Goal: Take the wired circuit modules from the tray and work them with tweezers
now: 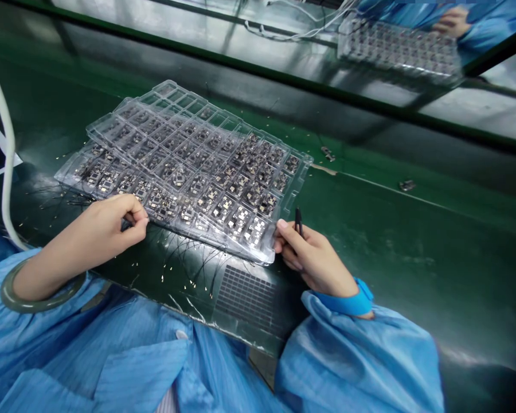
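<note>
Clear plastic trays lie stacked askew in front of me, their pockets filled with small circuit boards. My left hand is closed in a pinch at the near edge of the lower tray. Whatever its fingertips hold is hidden. At the right front corner of the trays, my right hand has thumb and fingers against the plastic. A slim black tool sticks up from that hand, mostly covered by the fingers. Thin black wires hang out below the tray's near edge.
A dark grid sheet lies near the front edge of the green table. Two loose parts rest at the right. A white hose curves at the left. Beyond a raised barrier, another person's hand is beside a filled tray.
</note>
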A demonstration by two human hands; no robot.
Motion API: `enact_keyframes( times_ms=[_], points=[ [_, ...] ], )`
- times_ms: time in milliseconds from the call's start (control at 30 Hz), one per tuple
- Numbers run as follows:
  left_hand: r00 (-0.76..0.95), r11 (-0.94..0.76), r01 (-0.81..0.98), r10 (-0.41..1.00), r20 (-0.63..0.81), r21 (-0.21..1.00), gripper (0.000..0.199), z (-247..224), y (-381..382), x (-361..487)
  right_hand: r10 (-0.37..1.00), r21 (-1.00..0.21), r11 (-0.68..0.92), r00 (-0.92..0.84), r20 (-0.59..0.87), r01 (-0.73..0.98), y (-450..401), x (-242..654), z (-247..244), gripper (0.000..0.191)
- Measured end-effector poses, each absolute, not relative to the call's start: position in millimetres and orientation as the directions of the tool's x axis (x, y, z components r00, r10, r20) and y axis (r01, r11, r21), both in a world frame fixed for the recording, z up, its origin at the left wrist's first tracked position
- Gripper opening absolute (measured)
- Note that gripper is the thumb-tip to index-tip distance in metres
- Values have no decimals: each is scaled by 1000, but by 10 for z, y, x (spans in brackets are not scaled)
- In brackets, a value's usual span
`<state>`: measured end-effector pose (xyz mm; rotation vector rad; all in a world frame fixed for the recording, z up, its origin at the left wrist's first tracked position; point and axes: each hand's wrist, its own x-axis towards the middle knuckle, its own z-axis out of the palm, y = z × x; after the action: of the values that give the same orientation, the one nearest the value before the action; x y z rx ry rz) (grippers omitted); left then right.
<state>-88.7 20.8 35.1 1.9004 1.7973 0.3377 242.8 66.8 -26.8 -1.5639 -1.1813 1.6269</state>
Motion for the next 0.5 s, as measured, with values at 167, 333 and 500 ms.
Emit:
enact_keyframes(
  times_ms=[167,333,500],
  points=[
    [3,82,787,990,-138,612,19,336,175,-868,880,-887,-436,-133,-456,156,670,2432,-274,46],
    [49,54,770,988,-144,635,31,372,153,-884,879,-886,-439,-133,-458,148,671,2427,-269,46],
    [95,-29,831,991,-90,556,17,346,148,-859,876,-884,-450,-129,-465,127,674,2418,-265,46]
  ],
)
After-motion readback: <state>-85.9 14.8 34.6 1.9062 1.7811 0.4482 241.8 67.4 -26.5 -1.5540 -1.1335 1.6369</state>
